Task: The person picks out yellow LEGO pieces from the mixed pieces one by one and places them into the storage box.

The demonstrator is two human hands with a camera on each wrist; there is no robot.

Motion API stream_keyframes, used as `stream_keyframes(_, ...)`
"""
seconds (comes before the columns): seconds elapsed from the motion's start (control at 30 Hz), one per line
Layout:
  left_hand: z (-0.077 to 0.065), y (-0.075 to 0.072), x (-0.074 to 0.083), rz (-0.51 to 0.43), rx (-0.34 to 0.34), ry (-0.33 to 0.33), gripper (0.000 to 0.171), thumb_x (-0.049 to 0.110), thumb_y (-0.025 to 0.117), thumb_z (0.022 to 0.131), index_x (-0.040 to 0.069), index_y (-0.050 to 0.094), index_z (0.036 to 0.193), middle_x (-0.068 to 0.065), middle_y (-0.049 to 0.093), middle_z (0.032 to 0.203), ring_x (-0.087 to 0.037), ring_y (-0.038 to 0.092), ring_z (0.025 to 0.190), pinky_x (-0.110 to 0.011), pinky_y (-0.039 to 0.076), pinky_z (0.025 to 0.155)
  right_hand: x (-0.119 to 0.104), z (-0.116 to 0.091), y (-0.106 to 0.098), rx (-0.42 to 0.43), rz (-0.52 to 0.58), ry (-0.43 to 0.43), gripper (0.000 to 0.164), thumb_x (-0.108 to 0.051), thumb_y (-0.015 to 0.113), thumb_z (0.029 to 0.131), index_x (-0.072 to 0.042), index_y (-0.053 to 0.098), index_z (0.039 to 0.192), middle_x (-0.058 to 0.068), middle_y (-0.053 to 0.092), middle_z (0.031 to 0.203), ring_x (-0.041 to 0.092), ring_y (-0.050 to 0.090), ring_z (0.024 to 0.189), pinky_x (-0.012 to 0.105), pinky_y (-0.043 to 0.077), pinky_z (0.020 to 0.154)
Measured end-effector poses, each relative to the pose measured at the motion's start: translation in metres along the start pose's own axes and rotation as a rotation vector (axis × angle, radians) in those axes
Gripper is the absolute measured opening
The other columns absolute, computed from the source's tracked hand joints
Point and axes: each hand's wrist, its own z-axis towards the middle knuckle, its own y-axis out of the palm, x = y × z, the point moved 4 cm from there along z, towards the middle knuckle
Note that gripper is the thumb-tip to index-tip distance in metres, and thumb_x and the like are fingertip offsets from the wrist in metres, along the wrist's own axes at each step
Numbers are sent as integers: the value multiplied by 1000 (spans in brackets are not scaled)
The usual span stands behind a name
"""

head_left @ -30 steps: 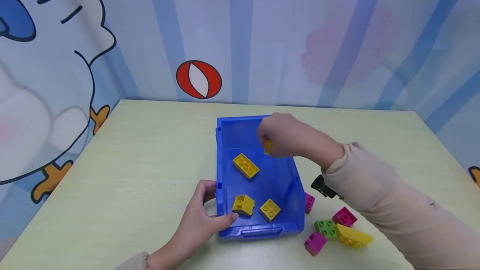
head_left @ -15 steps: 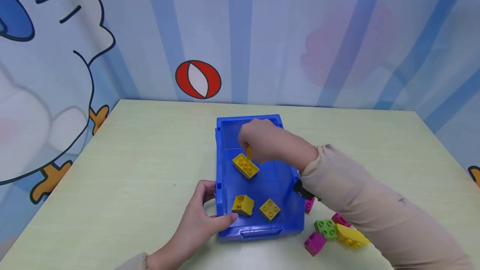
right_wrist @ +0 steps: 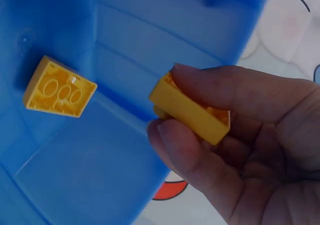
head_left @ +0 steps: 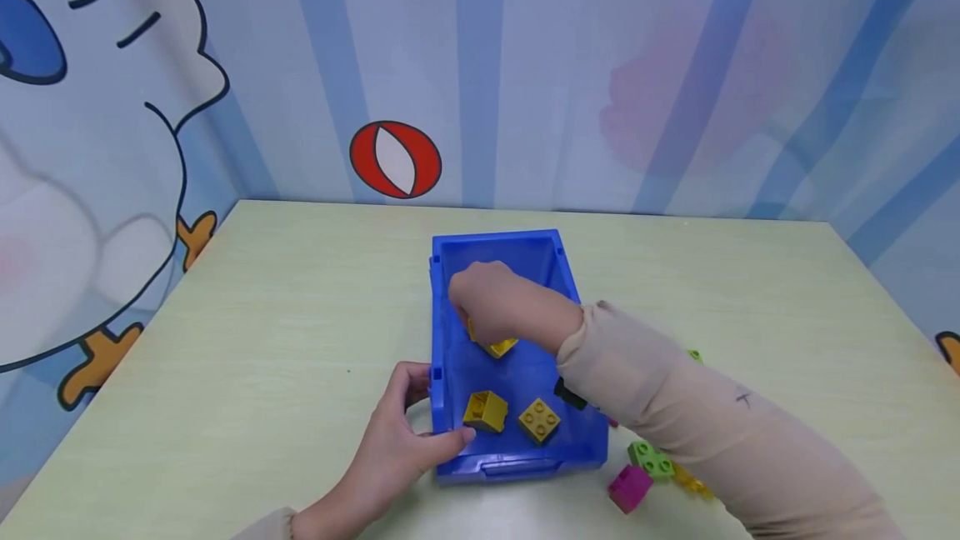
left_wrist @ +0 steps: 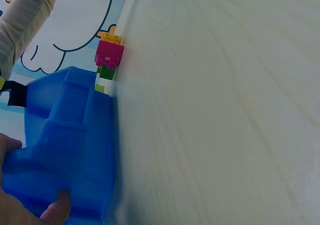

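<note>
Your left hand [head_left: 405, 442] grips the blue bin [head_left: 525, 384] at its near left. Farther out, your right hand [head_left: 487, 302] — the nearer one — pinches a yellow brick [right_wrist: 187, 111] over the bin, long axis slanting across your pinch; loose brick [right_wrist: 62, 87] near.

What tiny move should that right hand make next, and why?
Probably lower the pinched yellow brick and let go: the right hand holds it over the blue bin, where other yellow bricks lie, and the left hand grips its side.
</note>
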Motion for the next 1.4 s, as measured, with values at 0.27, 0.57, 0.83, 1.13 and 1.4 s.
stream_keyframes(0.27, 0, 0, -1, -9, 3, 5, 62, 29, 78, 61, 16, 42, 111, -8, 50, 118, -26, 42, 113, -50, 38, 93, -7, 12, 9, -33, -10, 0, 4, -9, 65, 77, -8, 62, 80, 0, 57, 63, 13, 54, 59, 22, 47, 56)
stream_keyframes(0.57, 0, 0, -3, -18, -4, 13, 62, 27, 77, 62, 16, 42, 112, -9, 49, 119, -27, 42, 113, -43, 45, 87, 1, 28, 29, -41, 4, 71, 14, -10, 67, 75, -8, 61, 88, 3, 60, 74, 14, 55, 65, 25, 50, 63)
stream_keyframes(0.83, 1, 0, -3, -32, -5, 37, 61, 23, 77, 63, 15, 42, 112, -10, 50, 118, -27, 42, 113, -40, 47, 84, 6, 36, 45, -81, 13, 132, 22, -11, 66, 76, -7, 59, 97, 6, 60, 78, 16, 56, 65, 29, 53, 65)
stream_keyframes(1.13, 1, 0, -3, -34, -5, 42, 60, 22, 77, 63, 15, 42, 112, -10, 50, 118, -27, 42, 112, -42, 45, 86, 5, 36, 48, -117, 4, 150, 19, -7, 65, 76, -7, 59, 94, 6, 60, 80, 16, 55, 67, 28, 53, 64)
stream_keyframes(1.4, 1, 0, -1, -58, -7, 47, 60, 20, 77, 63, 14, 42, 112, -12, 49, 119, -28, 42, 113, -37, 49, 80, 6, 37, 52, -148, -5, 156, 27, -7, 66, 75, -8, 58, 101, 7, 60, 83, 17, 55, 72, 32, 53, 69)
